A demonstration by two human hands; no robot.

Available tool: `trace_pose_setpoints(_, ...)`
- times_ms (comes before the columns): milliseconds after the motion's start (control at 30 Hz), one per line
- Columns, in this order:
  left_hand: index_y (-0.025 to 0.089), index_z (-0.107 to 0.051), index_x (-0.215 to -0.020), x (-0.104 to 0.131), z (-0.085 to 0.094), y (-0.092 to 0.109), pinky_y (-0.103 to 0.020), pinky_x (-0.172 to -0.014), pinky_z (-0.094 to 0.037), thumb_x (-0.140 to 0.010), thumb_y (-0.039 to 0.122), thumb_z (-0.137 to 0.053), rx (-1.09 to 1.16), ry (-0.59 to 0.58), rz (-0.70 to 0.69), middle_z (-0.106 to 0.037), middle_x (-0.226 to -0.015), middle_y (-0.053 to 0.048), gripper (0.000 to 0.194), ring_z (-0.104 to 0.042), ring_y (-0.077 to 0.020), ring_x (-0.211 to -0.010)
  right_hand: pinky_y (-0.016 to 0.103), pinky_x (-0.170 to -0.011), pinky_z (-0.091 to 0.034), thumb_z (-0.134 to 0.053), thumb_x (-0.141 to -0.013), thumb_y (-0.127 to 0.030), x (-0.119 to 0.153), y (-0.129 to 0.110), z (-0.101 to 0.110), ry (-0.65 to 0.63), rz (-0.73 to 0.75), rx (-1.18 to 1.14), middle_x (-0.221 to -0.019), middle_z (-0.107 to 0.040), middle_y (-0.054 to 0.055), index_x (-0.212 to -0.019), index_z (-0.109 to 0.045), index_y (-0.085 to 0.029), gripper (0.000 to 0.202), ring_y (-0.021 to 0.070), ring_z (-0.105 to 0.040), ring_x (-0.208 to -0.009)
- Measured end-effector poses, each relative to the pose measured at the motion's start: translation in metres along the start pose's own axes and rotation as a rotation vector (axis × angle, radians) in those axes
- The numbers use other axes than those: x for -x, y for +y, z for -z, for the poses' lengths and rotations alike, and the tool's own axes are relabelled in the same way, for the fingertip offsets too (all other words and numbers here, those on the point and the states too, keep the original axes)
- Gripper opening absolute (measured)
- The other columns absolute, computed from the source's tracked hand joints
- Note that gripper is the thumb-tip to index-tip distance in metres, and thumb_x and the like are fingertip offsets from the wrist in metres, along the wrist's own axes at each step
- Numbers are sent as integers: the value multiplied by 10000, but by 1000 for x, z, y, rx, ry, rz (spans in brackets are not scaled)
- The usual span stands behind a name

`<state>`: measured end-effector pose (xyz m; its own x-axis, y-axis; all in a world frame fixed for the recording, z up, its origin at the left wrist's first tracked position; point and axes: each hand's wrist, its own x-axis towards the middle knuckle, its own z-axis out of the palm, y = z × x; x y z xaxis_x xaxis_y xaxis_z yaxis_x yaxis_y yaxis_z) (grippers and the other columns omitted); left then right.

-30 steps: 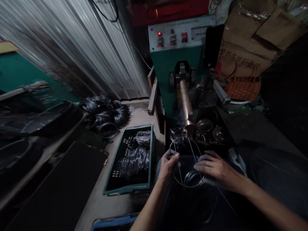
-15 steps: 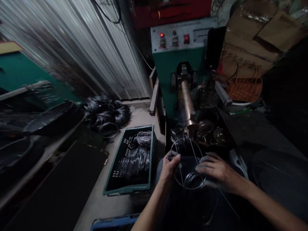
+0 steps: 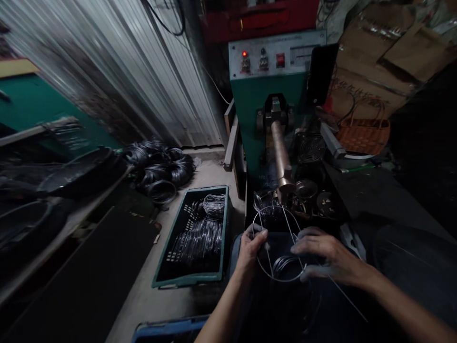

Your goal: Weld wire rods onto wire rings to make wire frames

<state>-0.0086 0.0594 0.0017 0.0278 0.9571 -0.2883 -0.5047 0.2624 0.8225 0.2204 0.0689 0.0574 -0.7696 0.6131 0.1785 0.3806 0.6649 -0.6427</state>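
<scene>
My left hand (image 3: 253, 244) pinches the left side of a thin metal wire ring (image 3: 258, 261) between thumb and fingers. Two straight wires cross the ring, and it sits just below the copper-coloured electrode arm (image 3: 282, 155) of a green machine. At the ring's right side is my right hand (image 3: 317, 252), its fingers bent around a loose straight wire (image 3: 348, 297) that slants down to the right; the grip itself is partly hidden. Its thumb is near the ring's lower right edge. Behind the ring, several coiled wire rings (image 3: 283, 262) lie on my dark lap.
Left of my arms stands a green crate (image 3: 157, 274) with many wire rings in it. A blue crate (image 3: 167, 328) is at the bottom edge. Black wire coils (image 3: 160, 164) lie by the corrugated wall. A wicker basket (image 3: 364, 136) and cardboard (image 3: 364, 85) are at right.
The straight wire at my right hand has shifted down and to the right. My right thumb and fingers have spread a little. My left hand and the ring stay nearly still.
</scene>
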Motion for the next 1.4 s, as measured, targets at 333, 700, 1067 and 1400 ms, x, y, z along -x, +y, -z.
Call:
trace_pose_setpoints(333,168,-495,-712,1,19,-19,-161,-438,-334,-722,361,-733,-67,32,-23,-527,-502,45,307,-429,-56,-409,367,-933,-483,-711,-814,-368,16,8,-12,112,-110,-141,-1143,-661,63,-1192,-614,-245,409,220,-591,-1087)
trace_pose_setpoints(700,167,-497,-691,8,9,-12,-160,-437,-352,-680,376,-762,-99,61,-14,-523,-491,50,337,-441,-58,-404,454,-999,-377,-676,-844,-254,22,-7,-24,37,80,311,-1204,-649,56,-1334,-487,-252,526,232,-541,-1157)
trace_pose_setpoints(1067,174,-483,-713,6,7,-7,-158,-412,-337,-723,339,-739,-92,12,-9,-500,-506,59,305,-427,-53,-400,392,-912,-487,-609,-863,-163,20,-5,-24,75,119,358,-1152,-647,94,-1270,-546,-173,412,244,-530,-1137)
trace_pose_setpoints(1400,168,-475,-703,-2,-1,-6,-142,-372,-289,-731,324,-723,-78,-14,-11,-473,-481,67,294,-391,-41,-367,378,-913,-495,-629,-866,-216,18,8,-14,48,136,291,-1121,-650,84,-1250,-556,-180,392,235,-537,-1117)
